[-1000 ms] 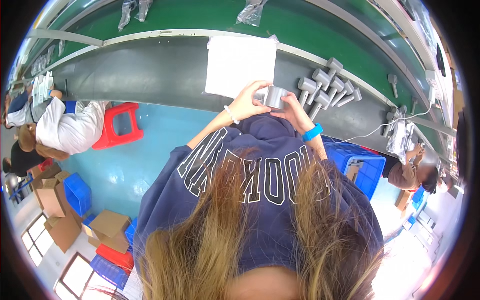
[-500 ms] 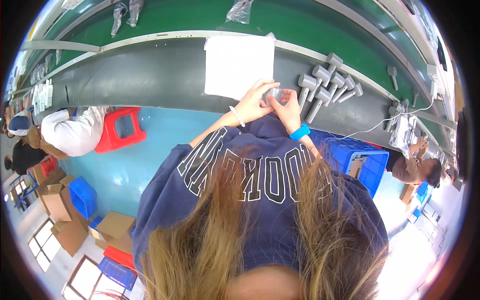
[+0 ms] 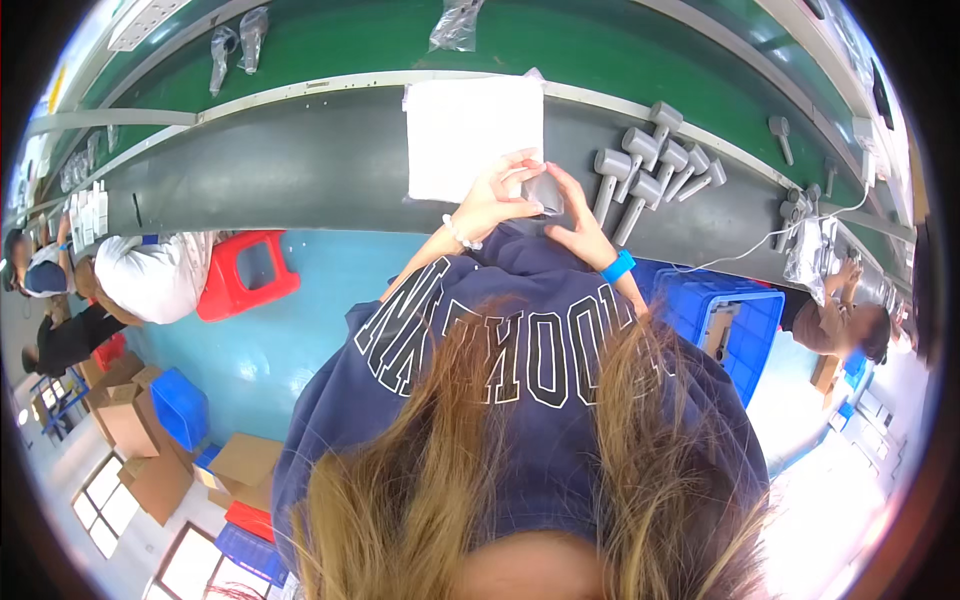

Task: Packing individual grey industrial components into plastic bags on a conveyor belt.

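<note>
A small clear plastic bag (image 3: 543, 192) with something greyish in it lies between my hands at the bench's near edge; its contents are too small to name. My left hand (image 3: 494, 203), with a beaded bracelet at the wrist, has its fingers and thumb curved round the bag's left side. On the other side, my right hand (image 3: 584, 226), with a blue wristband, has its thumb and fingers spread apart beside the bag. Just beyond my left fingers is a white sheet or pad (image 3: 474, 138) on the dark bench (image 3: 270, 165).
Several grey hair-dryer-like bodies with handles (image 3: 645, 150) lie right of my hands. Clear-bagged items (image 3: 455, 25) lie on the green surface behind. A blue crate (image 3: 752, 340) stands low right, a red stool (image 3: 250, 272) low left. Co-workers sit at both ends of the bench.
My right hand has opened from its pinch on the small item, its thumb and fingers now apart. The clear bag shows more fully, and my left hand's fingers have spread round it.
</note>
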A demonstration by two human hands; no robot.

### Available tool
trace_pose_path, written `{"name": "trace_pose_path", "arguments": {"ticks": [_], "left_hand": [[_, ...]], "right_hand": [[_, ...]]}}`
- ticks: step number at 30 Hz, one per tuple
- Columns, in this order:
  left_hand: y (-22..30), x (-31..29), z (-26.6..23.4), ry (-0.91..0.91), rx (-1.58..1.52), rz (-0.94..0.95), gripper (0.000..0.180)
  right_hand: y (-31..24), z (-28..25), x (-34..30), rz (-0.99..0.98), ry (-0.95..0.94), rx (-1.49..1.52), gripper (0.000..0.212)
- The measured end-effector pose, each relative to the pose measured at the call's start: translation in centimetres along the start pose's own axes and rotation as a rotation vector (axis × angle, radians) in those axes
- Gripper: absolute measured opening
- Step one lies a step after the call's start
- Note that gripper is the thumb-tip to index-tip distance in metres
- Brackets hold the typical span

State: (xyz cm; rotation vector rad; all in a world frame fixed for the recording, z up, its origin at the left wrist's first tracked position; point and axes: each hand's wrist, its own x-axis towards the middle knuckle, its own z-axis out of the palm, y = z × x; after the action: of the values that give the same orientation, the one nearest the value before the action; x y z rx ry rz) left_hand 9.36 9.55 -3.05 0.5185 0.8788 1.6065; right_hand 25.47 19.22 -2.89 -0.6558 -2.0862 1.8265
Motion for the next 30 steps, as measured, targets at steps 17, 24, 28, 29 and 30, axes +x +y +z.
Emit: {"name": "trace_pose_path", "arguments": {"ticks": [17, 24, 28, 29, 30], "left_hand": [[-4.4, 1.5, -6.2, 0.396, 0.373, -0.084, 0.029], [-7.8, -0.6, -10.1, -0.177, 1.827, 0.326, 0.028], [-8.8, -0.8, -10.5, -0.117, 1.952, 0.402, 0.027], [-8.8, -0.3, -10.3, -0.112, 1.987, 0.513, 0.024], [-8.8, -0.5, -10.3, -0.081, 2.028, 0.612, 0.022]], "right_hand": [[4.8, -0.7, 3.4, -0.029, 0.363, 0.008, 0.026], [10.5, -8.1, 9.1, 0.086, 0.353, -0.357, 0.028], [7.3, -9.4, 16.1, 0.014, 0.323, -0.277, 0.042], [7.3, -10.7, 17.5, -0.126, 0.365, -0.518, 0.043], [6.2, -11.1, 19.0, -0.079, 0.335, -0.564, 0.042]]}}
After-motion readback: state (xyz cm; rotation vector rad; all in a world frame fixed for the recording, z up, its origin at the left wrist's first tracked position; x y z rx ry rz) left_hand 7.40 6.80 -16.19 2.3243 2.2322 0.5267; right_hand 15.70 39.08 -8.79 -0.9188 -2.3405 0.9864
